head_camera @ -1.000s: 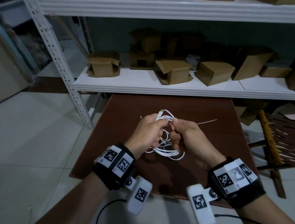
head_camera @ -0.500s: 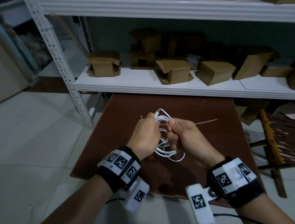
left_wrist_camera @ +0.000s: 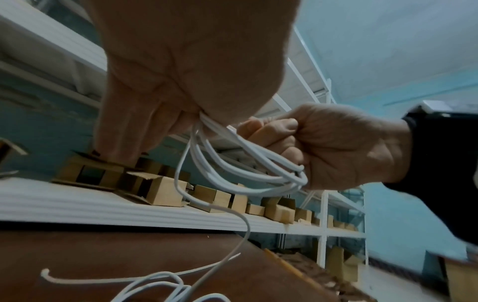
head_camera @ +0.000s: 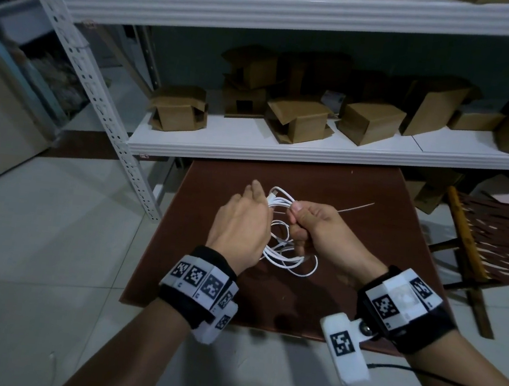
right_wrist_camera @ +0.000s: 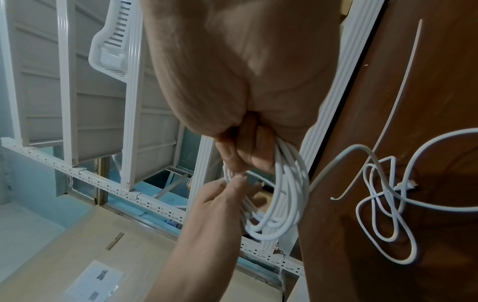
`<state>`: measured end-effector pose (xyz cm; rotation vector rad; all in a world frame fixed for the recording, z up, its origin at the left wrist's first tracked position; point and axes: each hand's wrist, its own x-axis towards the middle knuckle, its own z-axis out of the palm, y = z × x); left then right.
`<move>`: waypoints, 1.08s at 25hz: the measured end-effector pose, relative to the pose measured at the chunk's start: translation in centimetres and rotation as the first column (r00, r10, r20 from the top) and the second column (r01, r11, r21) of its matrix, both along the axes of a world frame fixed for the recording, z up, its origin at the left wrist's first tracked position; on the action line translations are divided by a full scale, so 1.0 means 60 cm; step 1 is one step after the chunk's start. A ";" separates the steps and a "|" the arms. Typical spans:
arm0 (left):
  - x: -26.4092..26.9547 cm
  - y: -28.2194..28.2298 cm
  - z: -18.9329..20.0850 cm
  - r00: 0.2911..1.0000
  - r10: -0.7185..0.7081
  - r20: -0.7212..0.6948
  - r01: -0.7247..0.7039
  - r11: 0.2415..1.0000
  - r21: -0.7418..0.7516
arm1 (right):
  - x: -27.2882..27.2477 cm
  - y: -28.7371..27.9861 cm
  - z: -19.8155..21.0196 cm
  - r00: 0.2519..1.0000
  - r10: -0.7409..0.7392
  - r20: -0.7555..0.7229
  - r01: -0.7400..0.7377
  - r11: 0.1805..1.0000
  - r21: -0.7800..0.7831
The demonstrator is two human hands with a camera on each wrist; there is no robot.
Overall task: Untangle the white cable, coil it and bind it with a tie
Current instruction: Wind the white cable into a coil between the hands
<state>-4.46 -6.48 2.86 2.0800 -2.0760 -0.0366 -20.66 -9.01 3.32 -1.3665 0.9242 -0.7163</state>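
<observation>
Compared with a second ago, the left hand (head_camera: 240, 223) has turned so its back faces up and its fingers now stretch forward past the bundle, where before it was curled over the loops beside the right hand's thumb. The right hand (head_camera: 315, 228) stays closed in a fist around the gathered turns of the white cable (head_camera: 280, 202), thumb pressed on top, holding them above the brown counter (head_camera: 365, 269). In the left wrist view the left hand (left_wrist_camera: 181, 71) has the strands (left_wrist_camera: 232, 163) running out from between its thumb and fingers, pinched there, and they sweep across to the right fist (left_wrist_camera: 336, 147). The rest of the cable hangs down from both hands and lies in loose, crossed loops on the counter, with its plug end (right_wrist_camera: 408, 185) resting flat on the wood. A thin white tie (head_camera: 356, 207) lies straight on the counter just beyond the right hand, apart from the cable. Behind the counter a white metal shelf (head_camera: 283, 154) carries a row of small cardboard boxes (head_camera: 299, 118), several with their flaps open. A wooden chair (head_camera: 469, 249) stands at the counter's right edge, and pale floor tiles (head_camera: 52, 233) spread on the left.
</observation>
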 end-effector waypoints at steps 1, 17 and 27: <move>0.002 -0.003 -0.001 0.994 -0.031 -0.102 0.031 0.999 0.004 | -0.001 -0.001 -0.001 1.000 -0.002 0.004 0.002 1.000 0.000; 0.004 0.000 0.004 0.826 -0.158 -0.541 0.156 0.987 -0.050 | -0.012 -0.011 -0.010 0.995 -0.011 0.102 0.004 0.998 0.068; 0.006 -0.006 -0.009 0.873 -0.130 -0.471 0.130 0.991 -0.033 | -0.007 -0.006 -0.006 0.990 -0.015 0.137 -0.001 0.993 0.116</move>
